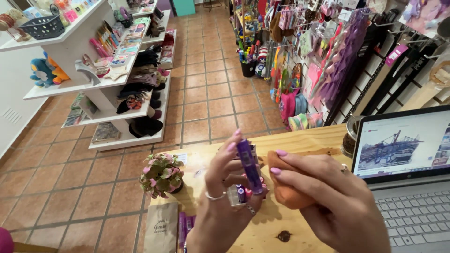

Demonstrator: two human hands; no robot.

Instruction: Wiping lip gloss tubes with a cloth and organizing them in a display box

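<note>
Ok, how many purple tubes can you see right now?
3, maybe more hidden: one purple tube upright in the left hand, two purple tubes lying on the wooden counter by the paper bag.

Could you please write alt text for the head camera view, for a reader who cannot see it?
Over a light wooden counter, the left hand holds up a slim purple tube while the right hand presses a crumpled orange cloth beside it. A small pink-and-green potted plant stands left, an open silver laptop right.

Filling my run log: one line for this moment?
left hand: holds purple tube | right hand: presses orange cloth to it | over wooden counter
</note>
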